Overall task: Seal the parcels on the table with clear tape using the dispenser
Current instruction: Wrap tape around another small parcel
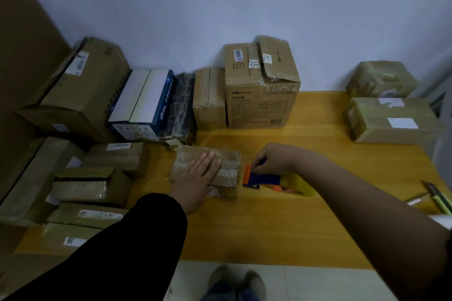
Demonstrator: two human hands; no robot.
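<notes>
left hand [201, 173] flat, fingers straight, pressing small parcel [208, 166] mid-table [269, 227], right hand [269, 160] fingers curled round blue-orange tape dispenser [263, 178] just right of parcel, more boxes [261, 85] stacked behind

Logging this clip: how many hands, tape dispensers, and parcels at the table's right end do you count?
Hands: 2, the left hand and the right hand
Dispensers: 1, the tape dispenser
Right-end parcels: 2, the rear parcel and the front parcel
Total: 5
</notes>
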